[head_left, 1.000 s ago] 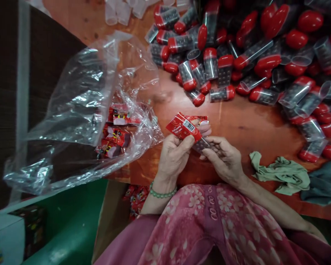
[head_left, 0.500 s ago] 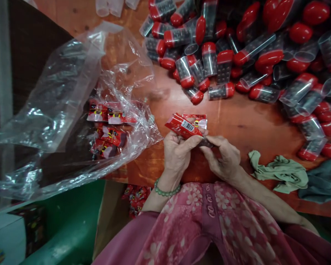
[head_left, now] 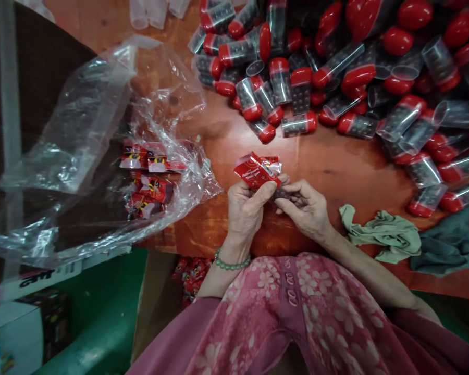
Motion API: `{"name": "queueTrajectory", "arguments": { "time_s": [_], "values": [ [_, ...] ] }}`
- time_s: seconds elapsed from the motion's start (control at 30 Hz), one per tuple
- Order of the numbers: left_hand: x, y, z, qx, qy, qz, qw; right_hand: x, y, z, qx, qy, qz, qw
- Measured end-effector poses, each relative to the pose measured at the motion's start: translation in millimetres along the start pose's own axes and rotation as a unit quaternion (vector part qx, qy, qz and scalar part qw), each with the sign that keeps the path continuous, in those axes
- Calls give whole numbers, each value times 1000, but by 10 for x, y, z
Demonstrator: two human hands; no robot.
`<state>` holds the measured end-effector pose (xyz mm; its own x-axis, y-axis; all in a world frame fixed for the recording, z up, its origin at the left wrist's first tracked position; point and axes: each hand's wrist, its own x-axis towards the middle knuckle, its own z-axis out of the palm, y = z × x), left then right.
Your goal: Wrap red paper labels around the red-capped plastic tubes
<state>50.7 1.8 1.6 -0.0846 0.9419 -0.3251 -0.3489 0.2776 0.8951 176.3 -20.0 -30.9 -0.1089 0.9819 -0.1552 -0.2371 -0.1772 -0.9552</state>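
Observation:
My left hand (head_left: 245, 211) pinches a red printed wrapper (head_left: 257, 170) between thumb and fingers, just above the near edge of the reddish wooden table (head_left: 336, 166). My right hand (head_left: 305, 208) meets it from the right and grips a small dark studded piece (head_left: 283, 194) that pokes out of the wrapper's lower end. A green bead bracelet (head_left: 230, 263) circles my left wrist. Both hands touch at the fingertips.
A heap of clear tubes with red caps (head_left: 336, 78) covers the table's far right. A crumpled clear plastic bag (head_left: 101, 156) holding several red wrapped packets (head_left: 146, 177) lies at left. Green cloths (head_left: 383, 234) sit at right. A cardboard box with more packets (head_left: 189, 276) stands below the table.
The wrapper has been drawn further over the dark piece, so less of it shows. Both hands stayed together and shifted slightly up and left in view.

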Motion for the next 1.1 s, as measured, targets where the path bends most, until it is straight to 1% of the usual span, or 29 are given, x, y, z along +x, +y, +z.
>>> {"name": "queueTrajectory", "arguments": {
  "time_s": [0.1,0.17,0.2,0.3,0.4,0.47,0.5,0.57,0.67,0.77,0.83,0.97,1.1],
  "values": [
    [-1,-58,12,27,47,29,998,-25,24,-10,-8,-2,-20,1000],
    [-7,-87,16,27,58,42,997,-20,28,-19,-13,-2,-32,999],
    [-13,-96,16,22,54,41,997,-11,26,-24,-11,-2,-35,999],
    [-46,-102,6,2,25,18,1000,25,-3,-48,24,-12,-38,999],
    [-81,-84,-21,-2,-18,-9,1000,60,-56,-86,69,-49,-45,995],
    [-92,-67,-27,-8,-42,-24,999,71,-87,-104,78,-74,-41,993],
    [-93,-60,-23,-16,-48,-29,998,71,-96,-106,74,-75,-38,994],
    [-85,-53,-2,-40,-39,-28,998,57,-97,-92,54,-57,-33,996],
    [-61,-65,25,-72,-2,-7,997,16,-66,-55,19,-13,-43,999],
    [-38,-92,14,-78,39,0,996,-9,-29,-48,-10,5,-65,998],
    [-26,-99,0,-76,43,-12,996,-5,-18,-64,-29,12,-75,997],
    [-16,-90,-3,-73,-9,-28,997,30,-29,-98,-31,25,-82,996],
    [-36,-117,-7,-67,-53,-22,996,62,-50,-116,15,17,-62,998]
  ]
}}
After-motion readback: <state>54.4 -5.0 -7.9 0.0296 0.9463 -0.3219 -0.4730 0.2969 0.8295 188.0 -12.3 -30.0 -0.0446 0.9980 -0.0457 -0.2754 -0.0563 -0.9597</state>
